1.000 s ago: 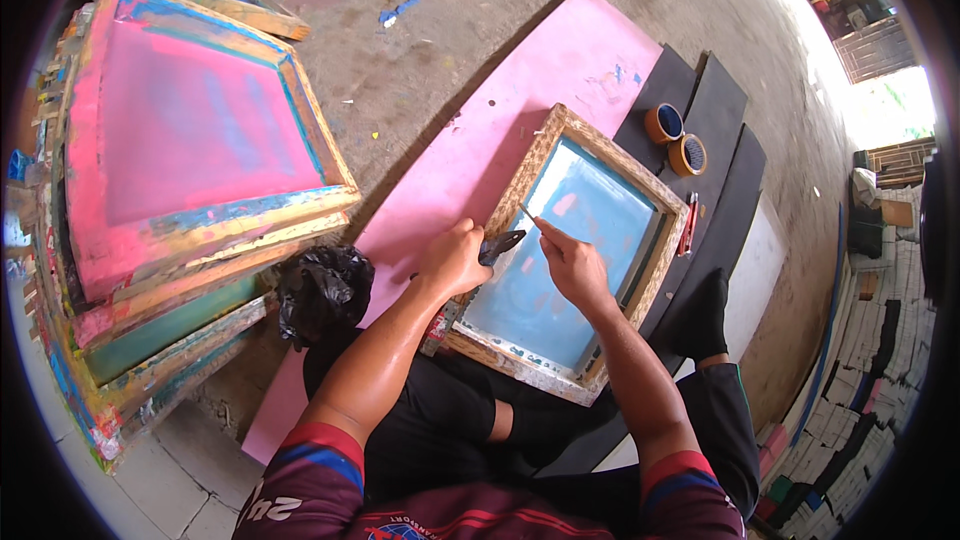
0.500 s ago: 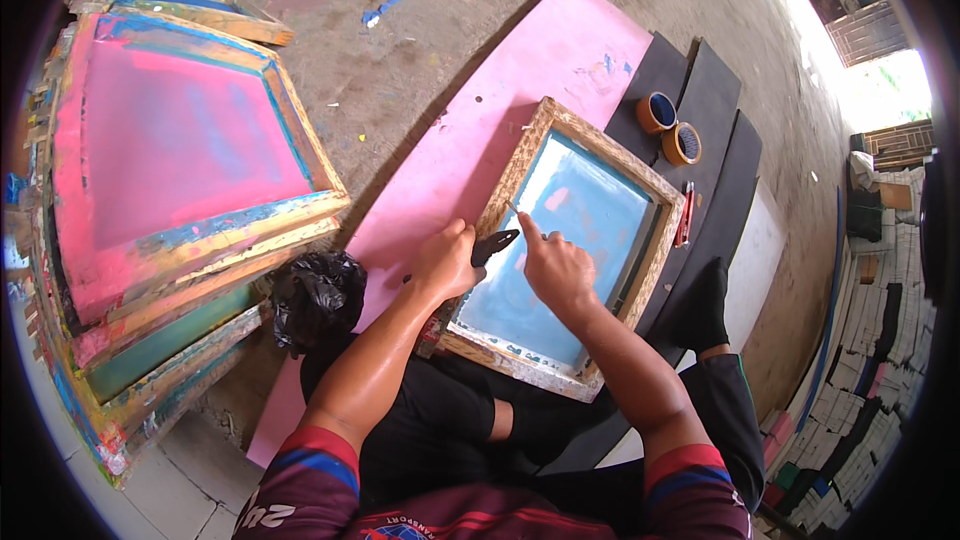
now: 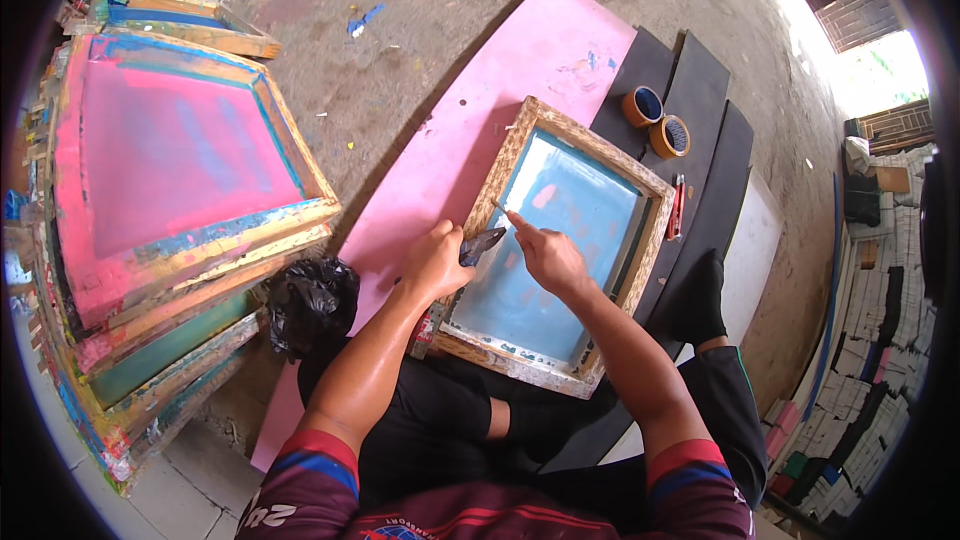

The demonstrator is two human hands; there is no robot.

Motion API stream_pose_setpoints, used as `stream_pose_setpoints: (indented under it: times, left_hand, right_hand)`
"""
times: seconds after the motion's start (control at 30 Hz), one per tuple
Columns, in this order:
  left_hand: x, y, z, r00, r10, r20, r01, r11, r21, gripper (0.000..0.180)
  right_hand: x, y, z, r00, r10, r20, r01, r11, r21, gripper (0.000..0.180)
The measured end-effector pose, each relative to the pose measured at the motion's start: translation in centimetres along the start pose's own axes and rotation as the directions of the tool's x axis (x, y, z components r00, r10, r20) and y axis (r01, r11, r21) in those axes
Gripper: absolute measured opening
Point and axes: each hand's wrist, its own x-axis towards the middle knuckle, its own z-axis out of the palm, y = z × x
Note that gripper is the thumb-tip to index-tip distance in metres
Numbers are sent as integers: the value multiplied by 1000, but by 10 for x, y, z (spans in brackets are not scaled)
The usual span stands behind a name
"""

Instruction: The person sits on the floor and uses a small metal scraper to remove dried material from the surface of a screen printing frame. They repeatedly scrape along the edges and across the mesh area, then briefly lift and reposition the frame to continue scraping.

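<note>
A wooden screen-printing frame (image 3: 648, 260) with light blue mesh (image 3: 575, 240) lies slanted before me, its near side by my legs. My left hand (image 3: 436, 258) is closed at the frame's left rail, gripping a dark, pointed piece (image 3: 482, 246) whose kind I cannot make out. Over the mesh, my right hand (image 3: 553, 258) is closed on a thin, slim tool (image 3: 499, 206). Its index finger stretches along the tool, and the tip points at the left rail. Whether the tip touches the wood I cannot tell.
Beneath the frame are a pink board (image 3: 430, 170) and dark boards (image 3: 705, 90). Two small round tubs (image 3: 669, 137) and a red cutter-like tool (image 3: 676, 208) sit to the right. Stacked, paint-stained screens (image 3: 190, 155) stand left, beside a black plastic bag (image 3: 313, 308).
The dark piece in my left hand has turned, and its end looks narrower. Both hands stay near the left rail; the whole view has shifted slightly.
</note>
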Motion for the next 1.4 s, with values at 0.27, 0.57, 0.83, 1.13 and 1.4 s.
stream_pose_setpoints:
  times: [0.27,0.57,0.83,1.13,1.4]
  left_hand:
    - [0,-2,-1,1000,-9,19,9,1000,0,40]
    - [-1,3,-9,999,-8,45,8,1000,-10,39]
    - [1,10,-14,998,-20,66,20,1000,-1,37]
    - [0,8,-12,998,-23,57,23,1000,1,38]
    - [-2,4,-6,999,-2,35,2,1000,2,41]
  right_hand:
    - [14,11,-5,963,166,212,-249,846,471,42]
    - [15,16,-18,965,114,235,-223,831,510,43]
    - [7,-14,-23,875,340,345,-483,654,582,40]
    - [-13,-26,-6,980,173,-100,-167,983,71,39]
    - [-9,-52,-19,981,188,-39,-192,964,-186,40]
